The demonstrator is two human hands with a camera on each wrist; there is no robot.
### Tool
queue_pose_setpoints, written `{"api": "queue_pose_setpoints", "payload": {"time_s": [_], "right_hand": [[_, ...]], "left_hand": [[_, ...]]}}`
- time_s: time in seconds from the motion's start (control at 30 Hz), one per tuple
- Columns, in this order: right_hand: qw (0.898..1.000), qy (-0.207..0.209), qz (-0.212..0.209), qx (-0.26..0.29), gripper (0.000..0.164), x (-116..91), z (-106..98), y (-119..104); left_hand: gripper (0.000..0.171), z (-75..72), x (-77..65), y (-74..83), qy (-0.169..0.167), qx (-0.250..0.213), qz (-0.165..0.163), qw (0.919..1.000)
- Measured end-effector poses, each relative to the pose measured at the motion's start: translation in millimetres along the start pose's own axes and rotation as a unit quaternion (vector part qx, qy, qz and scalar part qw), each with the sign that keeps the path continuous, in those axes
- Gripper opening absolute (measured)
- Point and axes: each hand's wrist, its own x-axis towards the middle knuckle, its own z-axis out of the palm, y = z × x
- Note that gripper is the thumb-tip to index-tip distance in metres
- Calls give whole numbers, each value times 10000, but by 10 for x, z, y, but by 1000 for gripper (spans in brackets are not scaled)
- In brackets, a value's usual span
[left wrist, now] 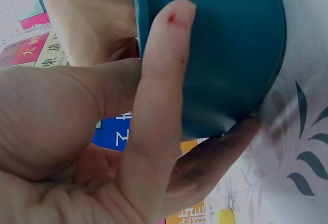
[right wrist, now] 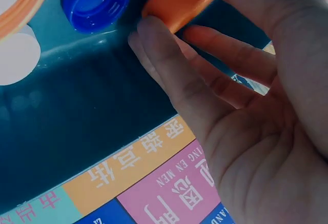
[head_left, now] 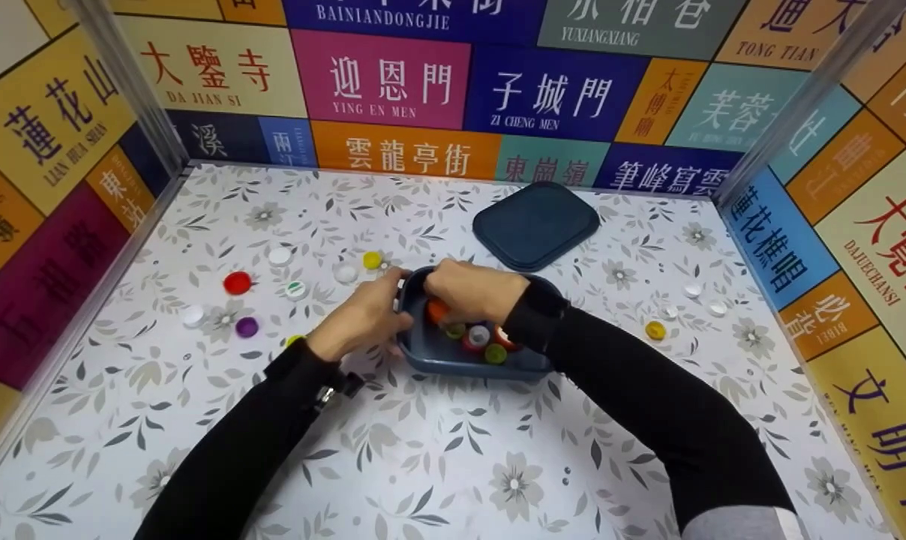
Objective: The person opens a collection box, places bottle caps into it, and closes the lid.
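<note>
A dark blue plastic box (head_left: 453, 367) stands on the patterned tabletop with several bottle caps in it. My left hand (head_left: 367, 315) grips the box's left end; in the left wrist view, one finger (left wrist: 159, 90) lies along the outer wall. My right hand (head_left: 475, 289) reaches down inside the box. Between its thumb and fingers it pinches an orange bottle cap (right wrist: 179, 1). A blue cap (right wrist: 96, 3) sits near those fingers in the right wrist view. Green caps (head_left: 496, 353) and a red one with a whitish cap (head_left: 478, 335) over it lie in the box too.
The box's dark blue lid (head_left: 535, 225) lies behind it, near the back wall. Loose caps are scattered at left, among them a red cap (head_left: 237, 283), a purple cap (head_left: 247, 327) and a yellow cap (head_left: 371, 260). At right lie a golden cap (head_left: 655, 330) and clear ones (head_left: 693, 289).
</note>
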Motion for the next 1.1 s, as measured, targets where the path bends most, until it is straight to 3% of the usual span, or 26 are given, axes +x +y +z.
{"api": "queue_pose_setpoints", "payload": {"time_s": [0.33,0.5,0.83,1.1], "right_hand": [[9990,314,-149,289,22,-87,-35,35],[9992,361,18,191,20,-162,-91,29],[9949,832,394,423,37,-432,-165,151],[9860,1202,694,928,49,-700,-150,355]], "left_hand": [[79,-8,-2,10,-6,45,-38,10000],[80,-4,8,13,-6,-11,-50,10000],[82,-5,25,53,-90,-34,-274,9996],[80,14,5,14,-66,55,-141,9999]]}}
